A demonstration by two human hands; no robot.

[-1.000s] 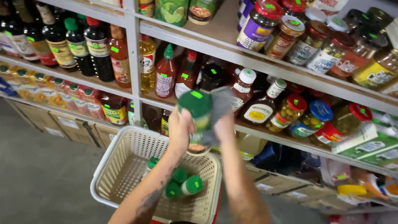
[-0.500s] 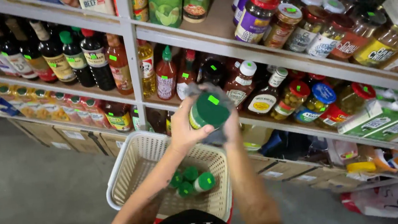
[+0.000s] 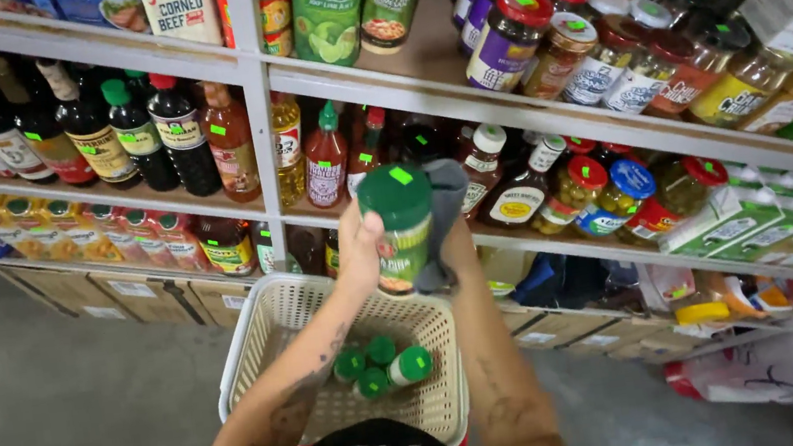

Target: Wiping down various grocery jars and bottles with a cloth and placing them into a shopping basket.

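Note:
My left hand [image 3: 360,248] grips a green-lidded canister [image 3: 400,225] upright in front of the shelves. My right hand [image 3: 456,236] presses a grey cloth [image 3: 443,217] against the canister's right side; the cloth hides most of that hand. Below both hands sits a cream plastic basket [image 3: 269,334] with three similar green-capped containers [image 3: 382,364] lying in it. A small green sticker marks the held canister's lid.
Metal shelves [image 3: 524,111] ahead hold dark sauce bottles [image 3: 104,138], red sauce bottles [image 3: 323,161], jars with coloured lids [image 3: 605,192] and boxes. Cardboard cartons [image 3: 133,296] line the bottom row. Grey concrete floor [image 3: 59,426] lies to the left.
The canister and both hands have stayed at about the same height; the grey cloth now wraps further around the canister's right side. The view has shifted slightly.

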